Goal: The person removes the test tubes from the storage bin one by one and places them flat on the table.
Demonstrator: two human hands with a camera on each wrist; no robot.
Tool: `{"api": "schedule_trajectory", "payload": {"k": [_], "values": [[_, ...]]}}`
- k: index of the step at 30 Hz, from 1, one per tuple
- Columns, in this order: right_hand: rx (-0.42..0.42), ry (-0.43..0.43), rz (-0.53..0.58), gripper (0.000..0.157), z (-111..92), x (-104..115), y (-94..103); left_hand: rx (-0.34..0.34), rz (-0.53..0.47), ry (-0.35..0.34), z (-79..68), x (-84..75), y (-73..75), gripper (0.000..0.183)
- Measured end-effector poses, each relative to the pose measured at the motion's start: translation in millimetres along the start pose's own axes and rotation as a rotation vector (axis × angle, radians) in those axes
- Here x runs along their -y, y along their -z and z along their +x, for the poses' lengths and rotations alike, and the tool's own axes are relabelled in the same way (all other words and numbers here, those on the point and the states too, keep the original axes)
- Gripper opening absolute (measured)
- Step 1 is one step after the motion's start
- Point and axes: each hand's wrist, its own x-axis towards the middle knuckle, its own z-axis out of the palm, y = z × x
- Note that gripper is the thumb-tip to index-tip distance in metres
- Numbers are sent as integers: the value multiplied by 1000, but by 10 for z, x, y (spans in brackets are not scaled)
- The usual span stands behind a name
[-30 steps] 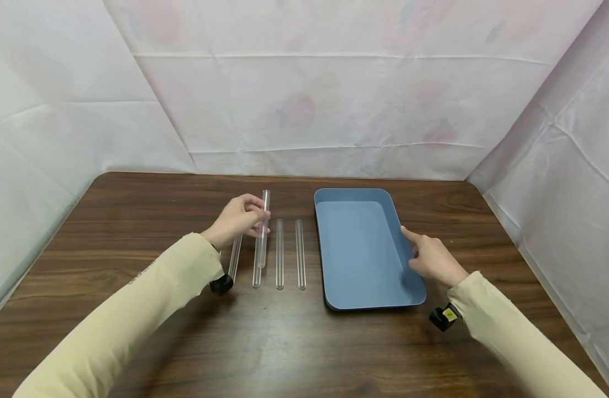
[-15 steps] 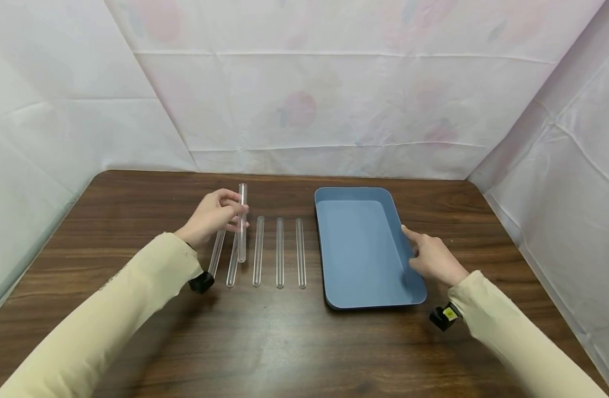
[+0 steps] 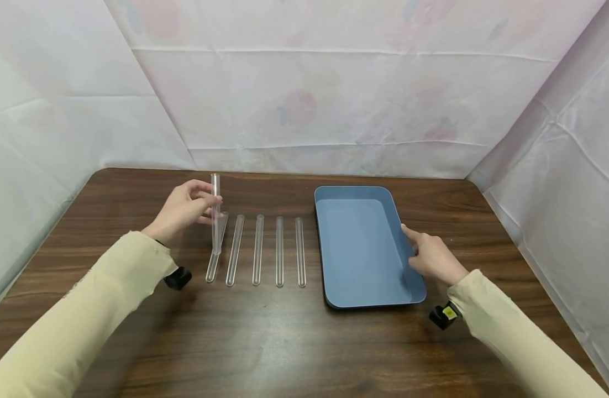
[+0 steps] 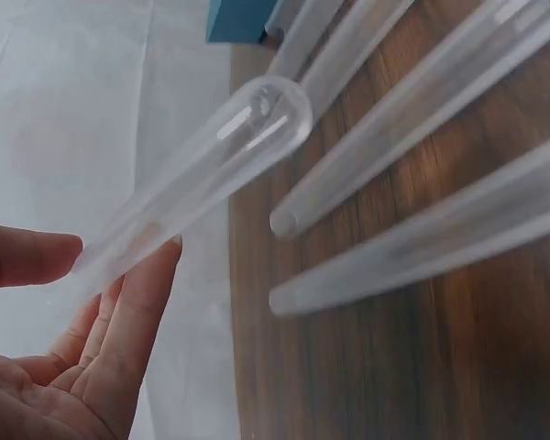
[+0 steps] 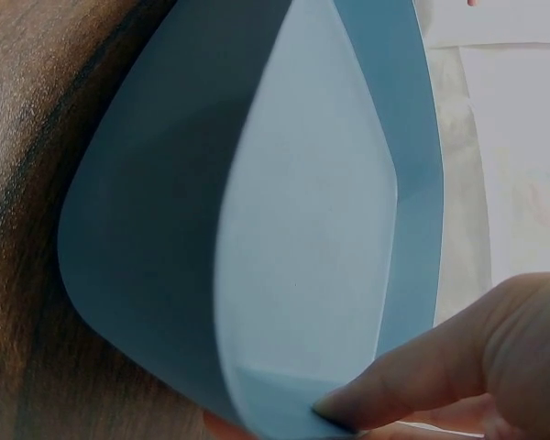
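Note:
My left hand (image 3: 182, 209) pinches a clear test tube (image 3: 215, 221) between thumb and fingers near its upper end. The tube stands near upright, its rounded end down, and overlaps the leftmost lying test tube (image 3: 212, 268) in the head view. In the left wrist view, the held tube (image 4: 202, 174) is apart from the tubes on the table. My right hand (image 3: 436, 261) grips the right wall of a blue tray (image 3: 366, 249). The right wrist view has its thumb (image 5: 412, 385) inside the tray wall, with part of a finger on the outer side.
Several more clear test tubes lie in a row, including one (image 3: 258, 251) mid-row and one (image 3: 300, 253) nearest the tray. A dark wood table (image 3: 264, 348) bears everything. White patterned cloth (image 3: 304, 99) hangs behind and on both sides.
The left hand has moved left along the row with the test tube, uncovering tubes that it partly hid. The right hand and the tray stay where they were.

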Motion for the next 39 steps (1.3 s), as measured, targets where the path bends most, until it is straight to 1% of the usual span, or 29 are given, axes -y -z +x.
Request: {"api": "schedule_trajectory", "payload": {"k": [2,6,10,14,18,21,28,33,39], "values": [[1,1,1,79,0,-1,1,-7,22,-1,-9,18,35,46],[1,0,1,79,1,-5,2,-12,25,-5,-17,72,77,46],[-4,6,-2,79,0,-6,-1,-12,24,-33,-31,119,110,44],[-10,14,-11,78,-6,-1,-3,-8,85,-53,-69,150,148,43],[-12,18,-10,78,-15,7,1,-15,148,-32,-94,188,168,44],[-10,20,-3,78,-17,13,1,-17,154,-12,-100,234,166,46],[-5,3,-1,78,-23,10,-7,-6,164,1,-121,326,148,46],[-9,9,-4,78,-25,9,-4,3,166,16,-137,379,139,47],[-3,7,9,78,-25,18,4,14,176,6,-167,428,153,46]]}}
